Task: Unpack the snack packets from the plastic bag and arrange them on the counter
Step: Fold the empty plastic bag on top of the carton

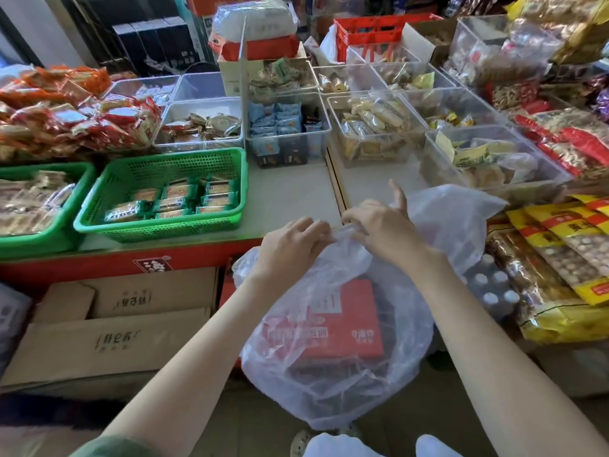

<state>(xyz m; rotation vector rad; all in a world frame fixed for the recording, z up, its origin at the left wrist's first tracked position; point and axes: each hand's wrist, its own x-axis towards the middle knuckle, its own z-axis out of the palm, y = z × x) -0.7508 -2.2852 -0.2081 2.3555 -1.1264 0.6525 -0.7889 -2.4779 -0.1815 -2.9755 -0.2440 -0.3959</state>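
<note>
Pinched at the gathered neck by curled fingers (309, 225) of left hand (293, 245) and right hand (379, 232), right thumb raised: one thin plastic bag (346, 384), hanging at 6 o'clock just below the near edge of the counter (296, 192). Likely light, limp and slippery; best gripped at the neck, supported beneath. Inside, one red snack packet (329, 328) counted, flat and stiff-looking; any others hidden by creased film. At 9 o'clock, two green baskets (158, 173) of wrapped snacks.
</note>
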